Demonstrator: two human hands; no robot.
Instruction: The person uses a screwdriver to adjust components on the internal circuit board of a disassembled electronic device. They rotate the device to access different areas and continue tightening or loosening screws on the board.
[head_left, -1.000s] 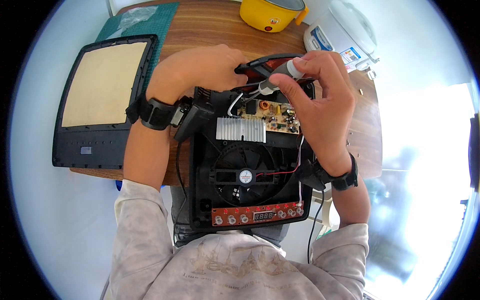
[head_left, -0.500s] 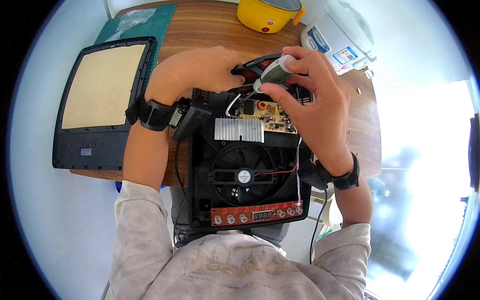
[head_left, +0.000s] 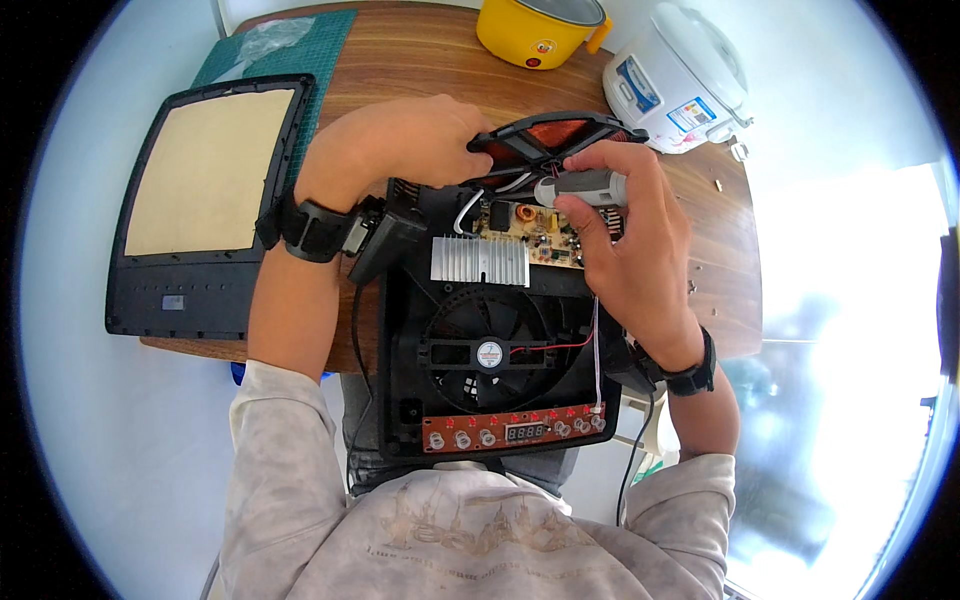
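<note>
An opened induction cooker base (head_left: 398, 385) leans from my lap against the table edge. Inside show a silver heat sink (head_left: 480, 261), a circuit board (head_left: 545, 232), a black fan (head_left: 487, 353) and a red-brown control board (head_left: 515, 430). My left hand (head_left: 430, 140) grips the left edge of the round induction coil (head_left: 555, 132), whose black frame is tilted up over the base's far end. In my right hand (head_left: 640, 225) is a grey-handled screwdriver (head_left: 592, 187), lying nearly level just in front of the coil. Its tip cannot be made out.
The cooker's top panel (head_left: 180, 290) lies on the left, partly over a green cutting mat (head_left: 325, 50) with a clear plastic bag (head_left: 272, 38). A yellow pot (head_left: 520, 35) and a white rice cooker (head_left: 680, 80) stand behind. Small loose parts (head_left: 718, 186) dot the wooden table (head_left: 410, 50) at right.
My right hand has lowered slightly and turned the screwdriver from a slant to nearly level. More of the coil now shows above it. My left hand keeps its hold on the coil.
</note>
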